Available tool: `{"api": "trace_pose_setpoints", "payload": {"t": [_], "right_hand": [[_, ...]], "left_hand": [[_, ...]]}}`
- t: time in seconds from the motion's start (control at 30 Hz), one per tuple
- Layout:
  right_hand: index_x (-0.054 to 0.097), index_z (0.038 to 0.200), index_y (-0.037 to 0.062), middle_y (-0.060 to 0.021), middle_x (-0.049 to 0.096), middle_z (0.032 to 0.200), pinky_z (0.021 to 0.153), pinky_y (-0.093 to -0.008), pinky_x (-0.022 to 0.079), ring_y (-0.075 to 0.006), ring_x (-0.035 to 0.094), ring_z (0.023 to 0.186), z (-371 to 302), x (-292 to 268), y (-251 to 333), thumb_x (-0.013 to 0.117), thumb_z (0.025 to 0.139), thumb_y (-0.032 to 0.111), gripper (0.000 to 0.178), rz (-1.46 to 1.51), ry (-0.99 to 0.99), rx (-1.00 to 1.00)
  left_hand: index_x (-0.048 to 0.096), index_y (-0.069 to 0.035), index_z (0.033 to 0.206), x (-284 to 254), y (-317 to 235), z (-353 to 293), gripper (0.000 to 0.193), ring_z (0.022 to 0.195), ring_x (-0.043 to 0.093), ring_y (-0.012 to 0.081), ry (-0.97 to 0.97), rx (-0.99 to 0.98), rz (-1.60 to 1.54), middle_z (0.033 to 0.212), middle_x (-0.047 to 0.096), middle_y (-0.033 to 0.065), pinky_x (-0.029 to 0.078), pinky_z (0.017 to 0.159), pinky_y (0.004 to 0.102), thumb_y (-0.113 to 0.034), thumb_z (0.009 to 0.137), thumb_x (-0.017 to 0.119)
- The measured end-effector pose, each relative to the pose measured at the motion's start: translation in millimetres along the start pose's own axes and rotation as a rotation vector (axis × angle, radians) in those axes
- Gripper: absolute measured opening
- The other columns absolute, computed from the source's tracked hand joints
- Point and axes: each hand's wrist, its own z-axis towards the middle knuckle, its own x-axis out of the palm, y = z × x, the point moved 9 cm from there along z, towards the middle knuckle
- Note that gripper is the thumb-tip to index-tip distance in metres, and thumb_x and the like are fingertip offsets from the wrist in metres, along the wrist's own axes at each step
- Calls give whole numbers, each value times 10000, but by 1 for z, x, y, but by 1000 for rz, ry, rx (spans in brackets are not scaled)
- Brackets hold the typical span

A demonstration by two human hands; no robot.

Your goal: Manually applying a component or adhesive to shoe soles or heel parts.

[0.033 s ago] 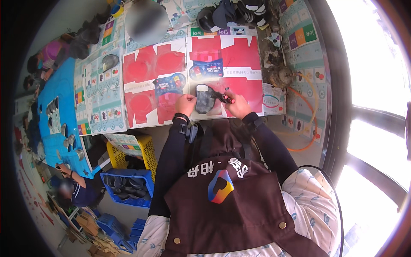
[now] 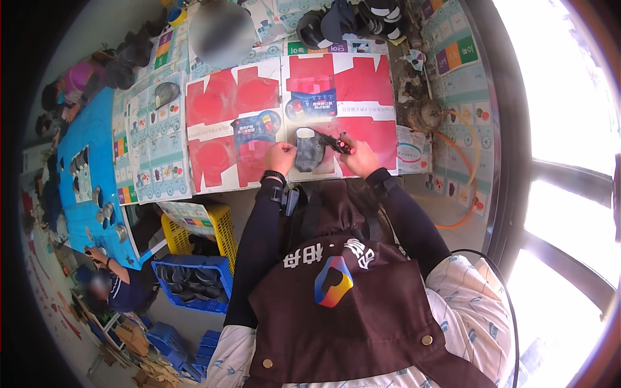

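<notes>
Presently, the dark grey rounded piece with white upper end (image 2: 310, 155) lies near the frame's centre, its long axis vertical and its white end pointing upward. It is close to the lower edge of the red-and-white printed sheet (image 2: 363, 84), with open room above. The left hand (image 2: 280, 158), fingers narrow, is at its left side, but I cannot tell if it grips; the right hand (image 2: 359, 159) holds a black tool with red parts (image 2: 332, 142).
</notes>
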Motion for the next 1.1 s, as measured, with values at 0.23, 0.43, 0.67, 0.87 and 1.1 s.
{"api": "trace_pose_setpoints", "payload": {"t": [0.23,0.43,0.67,0.87,1.1], "right_hand": [[628,1024,43,-271,651,860,761,-565,464,-487,612,881,-8,-16,0,574,776,115,264,-47,-59,-45],[648,1136,22,-174,703,869,736,-440,519,-304,694,791,-25,9,-32,670,802,131,352,228,154,32],[637,1133,-21,-86,729,977,870,-286,489,-170,666,931,-18,-55,-35,591,778,-45,359,701,3,81],[665,1029,-18,-80,734,939,788,-268,487,-153,661,879,-22,-70,-21,558,761,-20,289,685,-161,100],[675,1034,-15,-79,738,939,828,-267,491,-167,669,898,-30,-52,1,569,740,0,312,518,-201,286]], "left_hand": [[763,-35,800,-4,-19,3,240,766,722,323,-1,20,250,787,731,170,560,736,411,-272,785,727],[731,17,763,1,-35,0,363,768,694,410,109,27,410,770,693,245,537,736,484,-345,767,707],[699,-71,954,-116,24,-30,233,786,678,147,128,-312,-521,860,705,52,553,701,337,-292,903,646],[598,-55,1134,-330,99,34,255,972,653,179,-337,-137,-907,1134,641,60,571,795,307,-156,908,660],[584,-48,1201,-413,249,164,336,991,682,319,-671,-192,-1272,1142,672,126,567,803,402,-234,922,610]]}}
